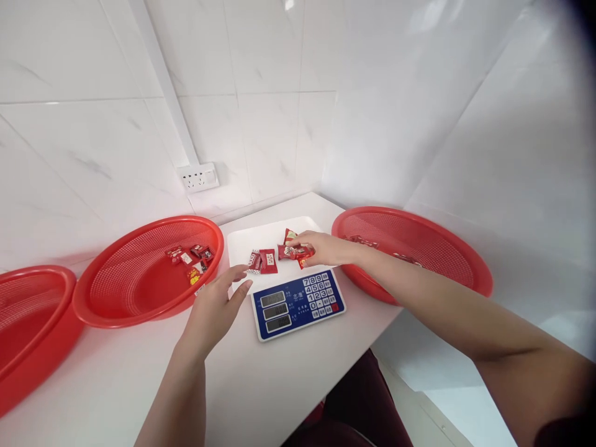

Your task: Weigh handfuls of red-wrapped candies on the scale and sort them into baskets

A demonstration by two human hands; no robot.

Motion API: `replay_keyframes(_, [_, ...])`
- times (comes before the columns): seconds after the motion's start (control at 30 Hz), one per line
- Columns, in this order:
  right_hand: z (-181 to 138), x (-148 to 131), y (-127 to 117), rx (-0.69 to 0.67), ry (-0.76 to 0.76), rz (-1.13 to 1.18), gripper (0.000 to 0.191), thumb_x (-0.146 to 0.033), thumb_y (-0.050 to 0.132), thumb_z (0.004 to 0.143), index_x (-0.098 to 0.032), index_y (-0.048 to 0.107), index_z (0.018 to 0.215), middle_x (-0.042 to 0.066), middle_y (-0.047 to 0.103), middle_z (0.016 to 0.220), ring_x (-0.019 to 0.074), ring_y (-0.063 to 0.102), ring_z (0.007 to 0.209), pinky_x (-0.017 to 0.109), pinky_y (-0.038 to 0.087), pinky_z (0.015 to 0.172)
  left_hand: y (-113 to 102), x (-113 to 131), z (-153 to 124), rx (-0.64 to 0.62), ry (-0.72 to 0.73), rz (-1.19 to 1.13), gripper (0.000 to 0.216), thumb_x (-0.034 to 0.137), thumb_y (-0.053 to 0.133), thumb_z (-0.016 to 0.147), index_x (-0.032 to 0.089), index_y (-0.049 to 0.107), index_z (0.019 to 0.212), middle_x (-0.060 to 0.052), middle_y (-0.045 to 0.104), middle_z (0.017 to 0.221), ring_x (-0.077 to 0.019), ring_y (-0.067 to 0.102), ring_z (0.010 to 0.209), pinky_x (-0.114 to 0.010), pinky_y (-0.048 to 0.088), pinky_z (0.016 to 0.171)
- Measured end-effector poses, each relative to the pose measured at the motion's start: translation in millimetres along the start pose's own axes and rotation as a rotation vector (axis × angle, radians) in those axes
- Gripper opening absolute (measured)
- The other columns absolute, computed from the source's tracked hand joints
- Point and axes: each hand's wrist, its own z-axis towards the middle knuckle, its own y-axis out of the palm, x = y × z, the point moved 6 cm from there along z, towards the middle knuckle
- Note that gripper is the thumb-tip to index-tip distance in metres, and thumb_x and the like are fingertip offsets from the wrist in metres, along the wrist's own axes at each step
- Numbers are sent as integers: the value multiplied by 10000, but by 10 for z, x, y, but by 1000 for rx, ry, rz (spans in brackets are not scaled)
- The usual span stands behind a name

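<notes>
A digital scale with a white pan [249,234] and a blue keypad panel [298,304] stands on the table. On its pan lie small wrapped snack packets [268,261], mostly red, in two groups. My right hand [323,247] reaches over the pan from the right, its fingers curled down around the right-hand group of red packets [291,251]; the fingertips are partly hidden. Beside the pan's left edge is my left hand [218,307], thumb and fingers apart and holding nothing. Its fingertips come close to the left group of packets.
A red mesh basket [107,304] with several packets inside sits left of the scale. Another red basket [479,279], also with packets, is on the right under my forearm. A third basket [60,329] is cut off at far left. Tiled wall with a socket [199,178] rises behind.
</notes>
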Motion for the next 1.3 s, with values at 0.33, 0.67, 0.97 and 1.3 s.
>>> replay_keyframes(0.33, [-396, 102, -148, 218, 144, 103, 416, -204, 588, 742, -285, 594, 1150, 8, 628, 1145, 194, 594, 931, 349, 465, 834, -33, 1, -8, 29, 0, -31, 372, 493, 438, 848, 307, 535, 1156, -3, 662, 1102, -213, 618, 964, -358, 481, 824])
replay_keyframes(0.67, [-164, 161, 206, 136, 224, -70, 364, -127, 563, 743, -258, 626, 1076, 27, 656, 1110, 236, 582, 1050, 360, 441, 887, 4, 19, -7, 20, 25, -39, 399, 480, 439, 849, 275, 538, 1177, -39, 659, 1104, -237, 619, 960, -378, 479, 823])
replay_keyframes(0.97, [-460, 16, 44, 459, 132, 74, 299, -207, 546, 781, -229, 624, 1069, 44, 625, 1152, 222, 558, 1067, 381, 430, 916, -57, -11, 3, 58, 23, -43, 375, 458, 453, 852, 274, 542, 1165, -29, 664, 1095, -214, 594, 1018, -348, 474, 840])
replay_keyframes(1.3, [-1400, 627, -107, 771, 522, 135, 320, -319, 605, 731, -252, 639, 1042, 36, 652, 1106, 253, 600, 974, 437, 447, 879, -54, -41, 27, 63, 6, -33, 391, 464, 452, 847, 270, 543, 1174, -39, 664, 1097, -225, 612, 984, -368, 471, 846])
